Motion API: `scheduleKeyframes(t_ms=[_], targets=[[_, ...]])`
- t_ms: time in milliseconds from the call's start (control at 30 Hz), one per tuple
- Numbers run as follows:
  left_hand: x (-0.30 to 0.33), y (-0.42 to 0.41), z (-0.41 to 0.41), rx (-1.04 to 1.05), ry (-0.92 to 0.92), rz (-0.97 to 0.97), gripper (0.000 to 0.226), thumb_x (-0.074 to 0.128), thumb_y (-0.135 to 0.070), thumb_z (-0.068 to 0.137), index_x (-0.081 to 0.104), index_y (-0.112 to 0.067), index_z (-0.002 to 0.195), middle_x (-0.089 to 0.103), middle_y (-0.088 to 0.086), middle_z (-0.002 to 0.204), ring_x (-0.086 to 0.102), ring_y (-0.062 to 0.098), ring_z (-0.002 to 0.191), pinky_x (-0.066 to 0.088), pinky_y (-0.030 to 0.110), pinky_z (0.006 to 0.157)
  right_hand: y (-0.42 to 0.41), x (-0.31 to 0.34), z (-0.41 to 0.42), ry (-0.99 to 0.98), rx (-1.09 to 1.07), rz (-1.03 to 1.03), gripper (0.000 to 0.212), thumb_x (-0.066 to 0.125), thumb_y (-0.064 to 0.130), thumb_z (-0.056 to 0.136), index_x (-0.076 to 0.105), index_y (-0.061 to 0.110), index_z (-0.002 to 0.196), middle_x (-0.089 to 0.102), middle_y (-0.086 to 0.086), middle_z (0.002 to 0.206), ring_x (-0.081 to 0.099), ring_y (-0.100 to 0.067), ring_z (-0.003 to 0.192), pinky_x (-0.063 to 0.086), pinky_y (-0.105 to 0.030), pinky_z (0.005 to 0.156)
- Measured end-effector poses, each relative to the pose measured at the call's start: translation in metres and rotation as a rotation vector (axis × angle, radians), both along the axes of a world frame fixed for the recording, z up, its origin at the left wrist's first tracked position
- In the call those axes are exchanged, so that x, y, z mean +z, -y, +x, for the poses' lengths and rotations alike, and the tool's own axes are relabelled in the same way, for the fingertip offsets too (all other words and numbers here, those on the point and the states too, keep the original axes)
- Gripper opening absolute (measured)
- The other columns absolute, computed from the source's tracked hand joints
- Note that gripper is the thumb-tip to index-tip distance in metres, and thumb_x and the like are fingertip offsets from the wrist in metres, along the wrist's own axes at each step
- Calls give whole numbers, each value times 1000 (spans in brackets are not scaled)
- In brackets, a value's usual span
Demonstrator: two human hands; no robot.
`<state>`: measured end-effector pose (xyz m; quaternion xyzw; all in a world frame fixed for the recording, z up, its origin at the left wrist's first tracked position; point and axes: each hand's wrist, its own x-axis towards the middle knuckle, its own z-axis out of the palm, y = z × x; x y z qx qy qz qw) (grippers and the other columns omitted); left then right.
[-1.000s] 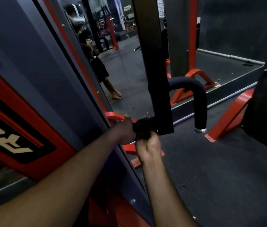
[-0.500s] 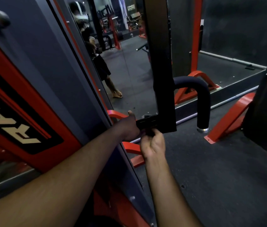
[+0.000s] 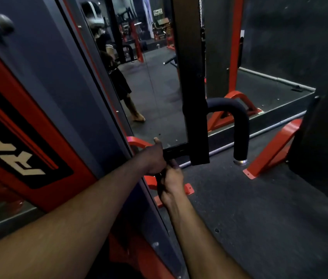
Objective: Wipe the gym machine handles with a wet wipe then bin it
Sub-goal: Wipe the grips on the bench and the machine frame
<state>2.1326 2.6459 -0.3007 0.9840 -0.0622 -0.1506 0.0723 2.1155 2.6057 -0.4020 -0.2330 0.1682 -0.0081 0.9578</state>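
Handle [image 3: 174, 153]: short black grip sticking out left from the foot of the black upright [image 3: 194, 97], low in the middle of my view. My left hand [image 3: 154, 158] is wrapped around it, thumb up on top, knuckles toward the grey and red machine panel [image 3: 38, 117]. My right hand [image 3: 172, 178] sits directly below, touching the left, fingers curled shut around something dark hanging under the grip. Cannot tell if that is the wet wipe or a strap; too dark. No clear sight of a wipe anywhere.

Second handle [image 3: 237, 125]: padded black hook, curves out the right side of the upright and drops to a silver end cap. Both hands are well apart from it.

Behind the upright, a mirror [image 3: 155, 87] shows a person standing on dark rubber floor [image 3: 259, 208]. Red frame feet [image 3: 267, 152] are bolted to the floor right of the hook. Both forearms are bare, reaching in from the bottom edge.
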Motion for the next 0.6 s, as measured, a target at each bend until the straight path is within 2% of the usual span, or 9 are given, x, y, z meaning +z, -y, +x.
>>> scheduleKeyframes(t_ms=[67, 167, 267, 333, 400, 500, 600], targets=[[1, -1, -1, -1, 2, -12, 81, 48, -7, 96, 2, -5, 162, 57, 24, 139, 57, 36, 125, 48, 36, 90, 3, 1, -2, -14, -12, -38, 37, 37, -15, 96, 65, 2, 112, 74, -11, 88, 70, -15, 71, 56, -22, 62], [-1, -3, 1, -7, -8, -5, 79, 50, -11, 97, 5, -7, 162, 52, 26, 144, 53, 37, 130, 45, 33, 93, 10, 9, 0, -105, -127, 40, 39, 33, -19, 92, 56, 10, 80, 63, 1, 56, 57, -9, 53, 48, -17, 49], [-2, -1, 1, -28, 4, -2, 65, 52, -14, 98, 24, -2, 156, 53, 27, 141, 54, 38, 127, 45, 32, 87, 21, 8, 7, -171, -241, 160, 34, 39, -17, 92, 53, 10, 77, 59, 1, 49, 57, -12, 53, 50, -18, 48], [-2, -2, 1, -42, 13, -5, 48, 53, -17, 98, 41, -1, 142, 57, 26, 135, 57, 39, 122, 47, 33, 85, 24, 8, 8, -201, -280, 190, 31, 42, -14, 93, 56, 11, 80, 62, 2, 50, 58, -12, 59, 51, -19, 52], [-4, -2, 3, -61, 26, 8, 38, 54, -18, 97, 49, -4, 132, 59, 24, 132, 60, 38, 118, 49, 35, 85, 22, 9, 7, -222, -313, 190, 31, 44, -11, 95, 58, 14, 85, 64, 3, 59, 58, -10, 65, 49, -20, 60], [-5, -2, 4, -69, 7, 26, 38, 51, -14, 100, 47, -2, 135, 56, 24, 137, 58, 38, 122, 48, 34, 86, 10, 12, 10, -183, -397, 165, 26, 50, -6, 98, 63, 16, 90, 66, -1, 77, 62, -11, 73, 51, -23, 72], [-3, -1, 4, -61, 11, -11, 38, 49, -16, 103, 50, -1, 138, 57, 19, 137, 57, 35, 124, 45, 33, 92, 0, -3, 11, -191, -493, -59, 16, 60, 9, 98, 72, 18, 93, 74, -6, 92, 69, -20, 88, 55, -34, 84]])
